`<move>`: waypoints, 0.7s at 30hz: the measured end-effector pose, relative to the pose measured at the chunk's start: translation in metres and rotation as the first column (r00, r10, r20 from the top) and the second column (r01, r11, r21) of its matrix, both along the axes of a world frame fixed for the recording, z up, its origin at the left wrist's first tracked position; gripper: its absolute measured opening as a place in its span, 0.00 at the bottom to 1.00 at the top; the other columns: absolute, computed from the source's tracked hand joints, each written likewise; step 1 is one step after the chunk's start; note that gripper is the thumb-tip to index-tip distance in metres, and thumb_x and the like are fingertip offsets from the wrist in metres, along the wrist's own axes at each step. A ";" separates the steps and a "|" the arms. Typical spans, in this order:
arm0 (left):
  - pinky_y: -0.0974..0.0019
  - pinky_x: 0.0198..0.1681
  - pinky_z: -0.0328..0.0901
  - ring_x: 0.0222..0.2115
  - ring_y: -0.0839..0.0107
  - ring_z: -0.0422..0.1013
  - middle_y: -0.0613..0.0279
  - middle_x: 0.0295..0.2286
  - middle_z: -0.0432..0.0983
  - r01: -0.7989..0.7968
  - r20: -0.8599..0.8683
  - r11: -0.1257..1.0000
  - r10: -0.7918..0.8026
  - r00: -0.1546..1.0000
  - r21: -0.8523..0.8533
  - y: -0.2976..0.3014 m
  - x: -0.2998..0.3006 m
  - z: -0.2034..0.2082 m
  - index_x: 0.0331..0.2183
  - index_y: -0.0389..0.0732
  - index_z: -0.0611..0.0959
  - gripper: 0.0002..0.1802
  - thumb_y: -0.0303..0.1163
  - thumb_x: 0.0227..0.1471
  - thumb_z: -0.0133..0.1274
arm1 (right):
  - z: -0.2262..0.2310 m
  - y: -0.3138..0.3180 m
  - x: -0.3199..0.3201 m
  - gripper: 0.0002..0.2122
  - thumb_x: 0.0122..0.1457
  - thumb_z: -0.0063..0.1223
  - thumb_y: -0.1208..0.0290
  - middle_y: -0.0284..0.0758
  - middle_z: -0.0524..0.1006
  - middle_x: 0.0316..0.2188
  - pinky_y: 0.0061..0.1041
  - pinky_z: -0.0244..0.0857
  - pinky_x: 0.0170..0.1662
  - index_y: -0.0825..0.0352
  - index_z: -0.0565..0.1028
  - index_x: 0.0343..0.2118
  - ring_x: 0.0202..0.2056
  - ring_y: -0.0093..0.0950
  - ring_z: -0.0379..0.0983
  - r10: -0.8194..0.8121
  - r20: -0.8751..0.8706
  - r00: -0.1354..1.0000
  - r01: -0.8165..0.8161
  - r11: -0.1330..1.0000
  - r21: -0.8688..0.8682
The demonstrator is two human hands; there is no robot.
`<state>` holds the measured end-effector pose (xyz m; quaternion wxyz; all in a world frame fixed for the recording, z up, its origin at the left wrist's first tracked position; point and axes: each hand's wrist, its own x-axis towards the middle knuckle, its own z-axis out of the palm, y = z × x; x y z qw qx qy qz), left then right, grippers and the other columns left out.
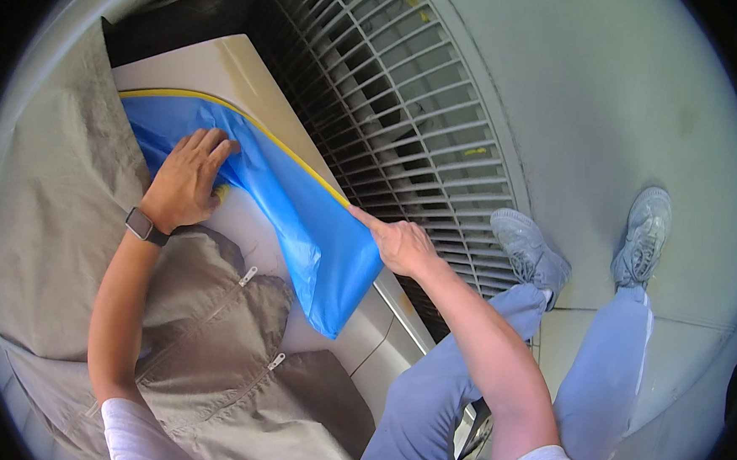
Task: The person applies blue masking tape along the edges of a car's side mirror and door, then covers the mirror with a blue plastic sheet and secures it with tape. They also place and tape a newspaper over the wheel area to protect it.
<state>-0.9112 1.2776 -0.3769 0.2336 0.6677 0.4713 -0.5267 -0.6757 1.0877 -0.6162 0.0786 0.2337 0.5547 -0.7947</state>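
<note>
A blue plastic sheet [333, 253] with a yellow edging strip [282, 146] lies folded and creased over a pale panel. My left hand [190, 173], with a dark watch on its wrist, has its fingers curled onto a bunched part of the sheet. A bit of yellow shows just under that hand. At the sheet's right end, my right hand [403, 245] grips the yellow edge, its index finger stretched along it; the thumb is hidden. Below my left hand spreads a grey-brown fabric cover [233, 373] with two zip pulls showing.
The pale panel [227, 61] has a hard edge running alongside a white slatted grille [427, 107]. Two grey shoes [532, 253] and blue trouser legs [600, 371] stand on the light floor [613, 102] at the right. More of the cover hangs at the left.
</note>
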 end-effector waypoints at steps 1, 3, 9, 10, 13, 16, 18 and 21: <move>0.53 0.52 0.65 0.46 0.53 0.69 0.54 0.42 0.73 0.069 0.122 0.993 -0.080 0.989 0.094 0.001 -0.003 -0.002 0.45 0.40 0.79 0.25 0.26 0.39 0.57 | 0.001 0.004 -0.001 0.30 0.69 0.39 0.67 0.49 0.82 0.38 0.48 0.74 0.49 0.28 0.54 0.70 0.40 0.49 0.81 0.015 -0.004 1.000 -0.015 1.000 0.006; 0.53 0.51 0.65 0.43 0.54 0.69 0.57 0.38 0.74 0.068 0.058 0.998 -0.069 0.996 0.010 0.005 -0.011 -0.005 0.38 0.40 0.81 0.16 0.25 0.42 0.53 | 0.002 0.010 -0.004 0.29 0.70 0.39 0.66 0.49 0.82 0.38 0.48 0.74 0.48 0.29 0.55 0.70 0.40 0.49 0.81 0.058 -0.003 0.998 -0.058 0.998 -0.008; 0.57 0.45 0.66 0.40 0.54 0.69 0.54 0.30 0.76 0.107 -0.051 0.991 -0.111 0.992 -0.078 0.033 -0.002 0.015 0.21 0.38 0.80 0.12 0.22 0.52 0.45 | -0.004 0.010 -0.012 0.34 0.65 0.42 0.72 0.50 0.82 0.39 0.47 0.75 0.49 0.27 0.55 0.70 0.42 0.48 0.81 0.109 -0.020 0.994 -0.110 0.994 -0.028; 0.56 0.45 0.66 0.41 0.54 0.69 0.53 0.30 0.76 0.083 -0.154 0.991 -0.100 0.983 -0.108 0.040 0.002 0.016 0.21 0.38 0.80 0.12 0.22 0.53 0.45 | -0.005 0.010 -0.014 0.34 0.65 0.43 0.72 0.50 0.82 0.39 0.47 0.75 0.49 0.27 0.55 0.70 0.42 0.48 0.81 0.108 -0.017 0.994 -0.108 0.993 -0.035; 0.55 0.47 0.67 0.43 0.53 0.70 0.51 0.32 0.78 0.039 -0.502 0.981 -0.131 0.855 -0.191 0.047 0.009 -0.003 0.25 0.35 0.81 0.07 0.23 0.50 0.48 | -0.008 0.012 -0.017 0.33 0.65 0.43 0.71 0.50 0.82 0.38 0.47 0.75 0.49 0.28 0.57 0.70 0.42 0.48 0.81 0.068 -0.017 0.998 -0.069 0.996 -0.061; 0.56 0.49 0.67 0.43 0.55 0.71 0.52 0.35 0.77 0.232 0.131 0.936 -0.273 0.953 0.266 0.039 -0.004 -0.050 0.31 0.34 0.83 0.09 0.24 0.44 0.52 | -0.014 0.016 -0.017 0.32 0.66 0.43 0.70 0.50 0.82 0.39 0.47 0.74 0.49 0.28 0.58 0.69 0.42 0.47 0.81 0.091 0.005 0.996 -0.090 0.991 -0.102; 0.57 0.53 0.67 0.45 0.55 0.71 0.54 0.38 0.78 0.168 0.061 0.981 -0.174 0.983 0.091 0.031 -0.018 -0.065 0.35 0.33 0.83 0.14 0.24 0.43 0.54 | -0.017 0.016 -0.016 0.32 0.65 0.43 0.70 0.50 0.82 0.39 0.46 0.74 0.49 0.28 0.59 0.69 0.42 0.47 0.81 0.102 -0.009 0.995 -0.102 0.986 -0.128; 0.58 0.58 0.65 0.47 0.56 0.70 0.55 0.42 0.79 0.121 0.073 0.992 -0.124 0.990 0.038 0.025 -0.039 -0.071 0.41 0.33 0.83 0.19 0.24 0.42 0.54 | -0.015 0.012 -0.017 0.32 0.64 0.45 0.70 0.49 0.82 0.39 0.45 0.74 0.48 0.28 0.60 0.69 0.42 0.47 0.81 0.054 -0.057 0.997 -0.063 0.982 -0.175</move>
